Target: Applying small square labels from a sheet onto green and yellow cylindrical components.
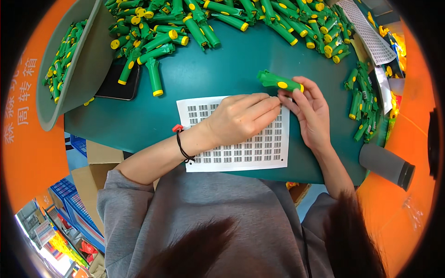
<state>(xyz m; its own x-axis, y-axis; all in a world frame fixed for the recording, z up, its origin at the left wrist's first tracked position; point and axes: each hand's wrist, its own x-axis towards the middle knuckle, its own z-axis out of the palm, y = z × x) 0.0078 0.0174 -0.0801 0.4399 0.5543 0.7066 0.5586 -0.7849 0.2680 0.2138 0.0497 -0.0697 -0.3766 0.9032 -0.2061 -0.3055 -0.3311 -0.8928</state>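
Gripping the green tube by its yellow end, the right hand has firm contact here, thumb and fingers closed on it, just beyond the far right corner of the barcode sticker sheet. And look at that angle! The tube's long axis runs nearly crosswise, ragged green end pointing left and a touch away from the body, yellow end tucked into the right grip. Just on the near side of it, here's the left hand, fingers drawn together, fingertips right beside the right hand's own. Is that left grip pinching a label? Cannot tell; the knuckles hide it. So, from the left fingertips, the tube lies just past them, its yellow spot facing up, the right hand nearer. Beneath, the sheet lies flat on the green tabletop. Behind, a big heap of matching tubes; off right, a smaller cluster and a grey flask.
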